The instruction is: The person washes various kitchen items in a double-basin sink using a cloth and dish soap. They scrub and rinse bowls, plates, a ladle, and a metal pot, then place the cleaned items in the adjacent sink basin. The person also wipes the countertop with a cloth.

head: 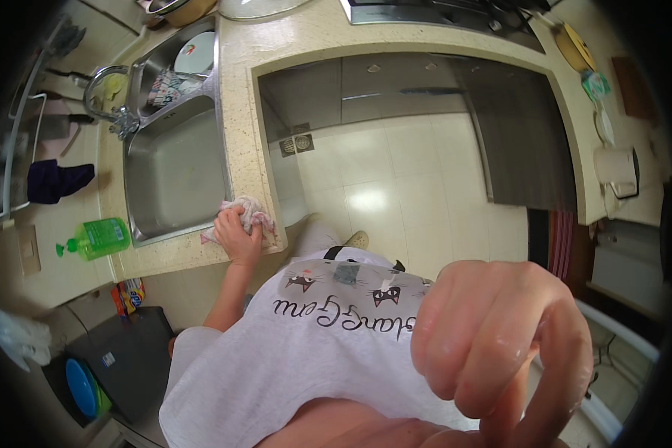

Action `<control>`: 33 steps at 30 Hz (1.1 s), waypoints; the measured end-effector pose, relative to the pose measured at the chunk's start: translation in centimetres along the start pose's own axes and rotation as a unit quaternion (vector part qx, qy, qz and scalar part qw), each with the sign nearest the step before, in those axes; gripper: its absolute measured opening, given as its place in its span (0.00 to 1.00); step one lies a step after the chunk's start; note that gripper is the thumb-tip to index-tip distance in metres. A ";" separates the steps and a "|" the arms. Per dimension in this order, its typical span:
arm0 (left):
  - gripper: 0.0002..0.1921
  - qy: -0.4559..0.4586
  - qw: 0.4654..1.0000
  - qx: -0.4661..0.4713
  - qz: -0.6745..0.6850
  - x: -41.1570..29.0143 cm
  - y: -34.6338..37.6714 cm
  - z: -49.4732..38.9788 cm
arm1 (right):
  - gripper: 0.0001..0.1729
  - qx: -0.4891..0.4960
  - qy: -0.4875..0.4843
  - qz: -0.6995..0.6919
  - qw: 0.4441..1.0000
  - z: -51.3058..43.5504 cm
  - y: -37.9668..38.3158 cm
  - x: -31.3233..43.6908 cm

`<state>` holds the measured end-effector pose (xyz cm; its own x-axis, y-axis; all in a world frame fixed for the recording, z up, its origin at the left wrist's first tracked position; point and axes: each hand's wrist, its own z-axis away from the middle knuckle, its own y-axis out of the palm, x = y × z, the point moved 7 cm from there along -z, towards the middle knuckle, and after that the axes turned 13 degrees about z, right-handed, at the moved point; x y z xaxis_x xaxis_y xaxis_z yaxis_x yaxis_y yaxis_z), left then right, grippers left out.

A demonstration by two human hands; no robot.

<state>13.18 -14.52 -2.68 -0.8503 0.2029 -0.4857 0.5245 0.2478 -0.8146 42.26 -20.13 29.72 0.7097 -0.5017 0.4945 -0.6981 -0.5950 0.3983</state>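
My left hand (238, 235) presses a crumpled pink-and-white cloth (249, 213) onto the speckled countertop (252, 162), at the corner beside the sink's near rim. The large stainless steel sink basin (185, 168) beyond it holds cloudy water. Close to the camera, in front of my light grey printed shirt (325, 347), my right hand (498, 336) is raised and looks wet. Its fingers are curled in and I see nothing in them, though the palm is hidden.
A green pump bottle (102, 239) stands left of the basin. The smaller basin (151, 61) holds a white plate (196, 55) and a patterned cloth (165, 88). A chrome faucet (124, 120) rises behind. Knives (56, 126) hang at left; a gas hob (437, 14) is ahead.
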 end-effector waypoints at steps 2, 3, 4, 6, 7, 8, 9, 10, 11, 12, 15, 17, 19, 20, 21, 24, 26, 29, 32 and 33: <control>0.19 -0.008 1.000 0.002 0.006 -0.1 0.2 -0.2 | 0.06 -0.047 0.000 0.058 0.997 -0.7 -0.6 0.4; 0.19 -0.006 1.000 -0.002 -0.002 -0.2 0.2 -0.3 | 0.05 -0.080 0.012 0.102 0.991 -1.1 -1.0 0.5; 0.19 -0.013 1.000 0.000 0.000 -0.2 0.3 -0.4 | 0.05 -0.119 0.004 0.211 0.970 -1.7 -1.0 1.2; 0.20 -0.030 1.000 0.005 0.008 -0.1 0.4 -0.4 | 0.07 -0.119 -0.027 0.243 0.962 -2.8 -1.8 1.0; 0.20 -0.036 0.999 0.003 0.012 -0.1 0.3 -0.5 | 0.07 -0.082 -0.053 0.164 0.982 -3.4 -2.8 -0.3; 0.20 -0.043 0.999 0.000 0.015 -0.1 0.2 -0.6 | 0.07 -0.066 -0.057 0.123 0.989 -4.0 -3.3 -1.0; 0.20 -0.057 0.998 -0.001 0.006 -0.1 0.2 -0.7 | 0.08 -0.049 -0.061 0.080 0.994 -4.7 -3.9 -1.8; 0.20 -0.070 0.998 -0.002 -0.002 0.0 0.2 -0.9 | 0.08 -0.053 -0.046 0.079 0.994 -5.3 -4.4 -2.3; 0.20 -0.087 0.996 -0.002 -0.007 0.1 0.3 -1.1 | 0.08 -0.039 -0.023 0.055 0.997 -6.1 -5.0 -3.2; 0.20 -0.088 0.996 -0.022 -0.013 -0.1 0.3 -1.5 | 0.08 -0.026 0.001 0.031 0.999 -6.9 -5.6 -4.2; 0.21 -0.139 0.988 -0.057 -0.042 -0.2 0.5 -2.4 | 0.06 0.033 0.089 -0.092 0.991 -9.1 -6.7 -8.4; 0.21 -0.198 0.974 -0.073 -0.080 0.0 0.8 -3.0 | 0.06 0.064 0.109 -0.134 0.983 -10.5 -6.7 -10.9; 0.21 -0.225 0.966 -0.082 -0.100 -0.1 0.9 -3.5 | 0.05 0.142 0.120 -0.170 0.968 -12.2 -7.2 -13.3; 0.22 -0.241 0.961 -0.085 -0.108 -0.1 0.8 -3.5 | 0.05 0.179 0.138 -0.180 0.957 -12.9 -7.3 -14.4; 0.22 -0.252 0.958 -0.087 -0.108 -0.1 0.7 -3.7 | 0.05 0.216 0.157 -0.188 0.945 -13.5 -7.4 -15.5; 0.22 -0.287 0.947 -0.104 -0.097 -0.2 0.2 -3.9 | 0.05 0.310 0.219 -0.231 0.896 -14.9 -7.0 -18.5; 0.23 -0.320 0.936 -0.124 -0.084 0.0 0.0 -3.9 | 0.07 0.377 0.207 -0.318 0.845 -15.7 -6.8 -20.5; 0.23 -0.355 0.918 -0.161 -0.069 0.0 -0.2 -4.0 | 0.10 0.479 0.195 -0.357 0.778 -15.9 -7.3 -23.9; 0.22 -0.388 0.901 -0.180 -0.073 0.0 -0.1 -4.2 | 0.17 0.575 0.349 -0.267 0.690 -14.4 -8.8 -32.4; 0.21 -0.390 0.898 -0.190 -0.078 0.0 -0.1 -4.4 | 0.15 0.572 0.351 -0.172 0.721 -14.7 -9.9 -36.4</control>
<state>13.33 -10.42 -1.24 -0.6099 -0.5500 -0.5705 0.2485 0.5508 -0.7968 21.93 13.28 19.17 0.3187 0.0025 0.9479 0.3276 -0.9387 -0.1077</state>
